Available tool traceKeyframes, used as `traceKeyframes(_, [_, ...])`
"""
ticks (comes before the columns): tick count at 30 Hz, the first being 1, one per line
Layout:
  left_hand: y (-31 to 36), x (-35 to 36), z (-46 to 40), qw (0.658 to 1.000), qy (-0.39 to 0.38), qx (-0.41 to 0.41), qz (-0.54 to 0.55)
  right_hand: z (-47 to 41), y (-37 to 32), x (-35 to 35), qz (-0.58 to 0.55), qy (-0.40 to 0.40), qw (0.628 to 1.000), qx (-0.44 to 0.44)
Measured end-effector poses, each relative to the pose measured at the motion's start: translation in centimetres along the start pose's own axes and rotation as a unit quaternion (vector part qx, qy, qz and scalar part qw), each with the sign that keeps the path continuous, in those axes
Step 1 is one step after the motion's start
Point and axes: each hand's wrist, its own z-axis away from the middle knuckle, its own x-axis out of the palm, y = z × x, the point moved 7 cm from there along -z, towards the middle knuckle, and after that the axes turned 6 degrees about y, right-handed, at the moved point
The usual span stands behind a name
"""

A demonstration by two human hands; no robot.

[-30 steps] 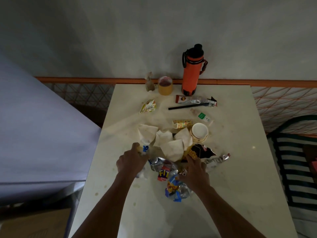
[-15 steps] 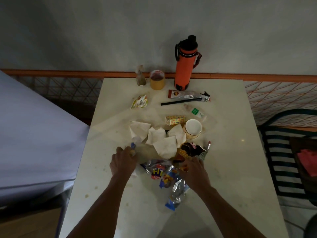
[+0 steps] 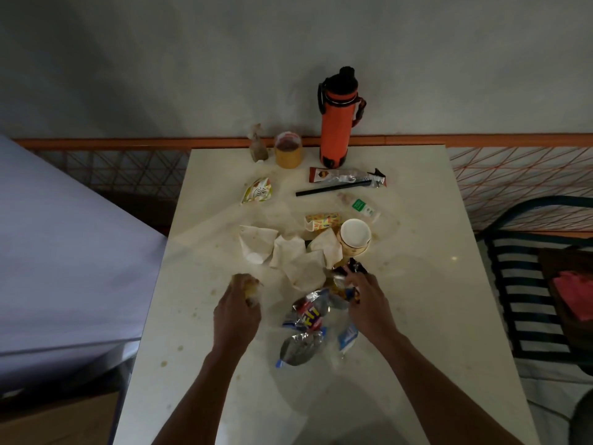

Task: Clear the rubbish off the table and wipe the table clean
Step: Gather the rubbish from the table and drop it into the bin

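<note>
The left hand [image 3: 236, 311] curls its fingers around a pale crumpled wad [image 3: 247, 285] near the tabletop's left edge. The right hand [image 3: 369, 301] pinches a dark wrapper [image 3: 349, 269] at the right of the rubbish heap. Between the hands lie foil snack wrappers [image 3: 308, 316], with crumpled napkins [image 3: 288, 252] just beyond and a tipped paper cup [image 3: 354, 236] beside them. Farther back on the stained tabletop [image 3: 433, 284] lie a black straw [image 3: 332, 188] and a small packet [image 3: 257, 194]; an orange bottle [image 3: 337, 123] stands upright at the far edge.
</note>
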Motion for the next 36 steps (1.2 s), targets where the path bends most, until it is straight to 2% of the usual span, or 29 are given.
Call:
traceKeyframes(4, [2.6,1.4,1.7,0.997,-0.053,0.053,-0.024,-0.6,-0.4,0.0,0.062,-0.028,0.998,-0.015])
traceKeyframes(8, [4.1,4.2,2.8,0.990,-0.122,0.032,-0.066,-0.9,-1.0,0.0,0.047,-0.020,0.999,-0.007])
traceKeyframes(12, [3.9,7.3,3.0,0.971,-0.181,0.016,-0.154,-1.6,-0.8,0.2,0.016,-0.009,1.000,0.007])
traceKeyframes(15, [3.7,8.4,3.1,0.957,-0.183,0.013,-0.224,-2.3,-0.2,0.2,0.027,0.003,0.999,0.027])
traceKeyframes(20, [3.5,9.2,3.4,0.948,-0.179,0.005,-0.261,-3.1,0.3,0.4,0.025,0.006,0.999,0.044])
traceKeyframes(24, [3.5,9.6,3.1,0.957,-0.184,0.003,-0.226,-3.4,0.5,0.6,0.058,0.010,0.998,0.039])
traceKeyframes(29, [3.0,9.6,2.8,0.972,-0.178,0.000,-0.154,-4.2,1.3,1.1,0.112,-0.028,0.992,0.052])
traceKeyframes(33, [2.2,8.0,2.2,0.991,-0.120,-0.013,-0.063,-4.5,1.1,1.1,0.126,-0.050,0.990,0.046])
traceKeyframes(36, [1.7,5.7,1.6,0.995,-0.069,-0.070,-0.005,-4.3,0.5,-0.1,0.087,-0.029,0.995,0.039])
